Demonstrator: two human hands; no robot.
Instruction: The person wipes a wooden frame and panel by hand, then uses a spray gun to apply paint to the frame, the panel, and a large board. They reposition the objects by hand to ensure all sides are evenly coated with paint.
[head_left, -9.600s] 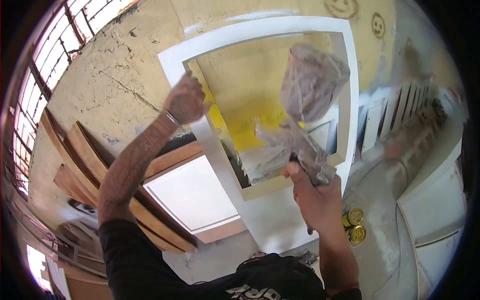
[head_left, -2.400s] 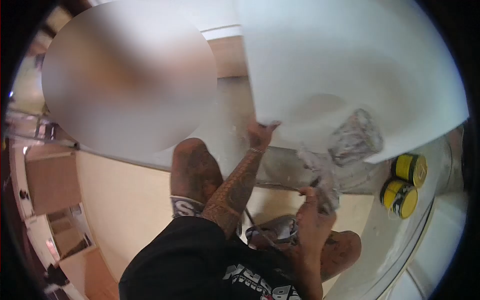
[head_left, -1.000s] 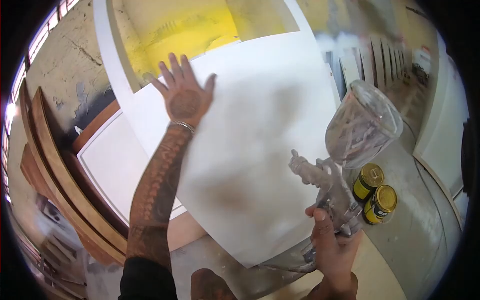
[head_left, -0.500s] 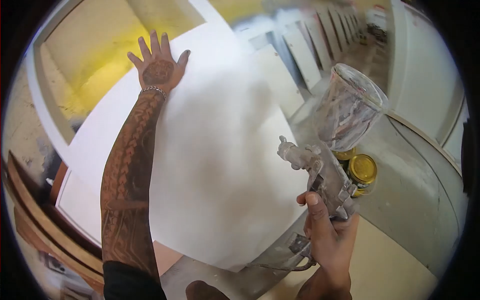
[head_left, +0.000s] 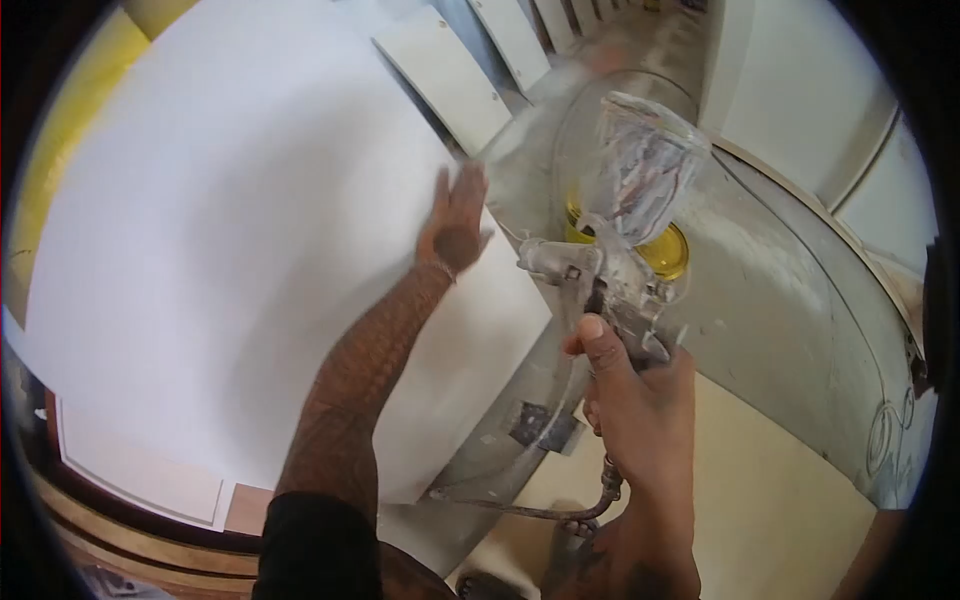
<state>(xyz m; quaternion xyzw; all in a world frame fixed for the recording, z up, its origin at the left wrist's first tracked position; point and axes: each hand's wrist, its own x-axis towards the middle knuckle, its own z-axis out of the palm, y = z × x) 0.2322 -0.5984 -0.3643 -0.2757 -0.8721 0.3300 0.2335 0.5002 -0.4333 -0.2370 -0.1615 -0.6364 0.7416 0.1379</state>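
Observation:
A large white panel (head_left: 200,230) fills the left and middle of the view. Near its right edge, my left hand (head_left: 456,228) lies flat against the surface with fingers stretched out, slightly blurred. My right hand (head_left: 640,405) is wrapped round the handle of a spray gun (head_left: 610,275), whose nozzle points left towards the panel. On top of the gun sits a paint-smeared translucent cup (head_left: 650,165), tilted. From below the handle runs an air hose (head_left: 545,513), curving off to the left.
Behind the gun stand tins with yellow lids (head_left: 667,250). Several white boards (head_left: 445,80) lean in a row at the back. A cream board (head_left: 770,460) lies at lower right, and curved wooden edges (head_left: 150,550) run along the lower left. A thin cable (head_left: 800,240) crosses the grey surface.
My left hand has swept from the panel's far upper left edge to its right edge, still flat. The view has shifted; my right hand keeps hold of the spray gun, now turned more level.

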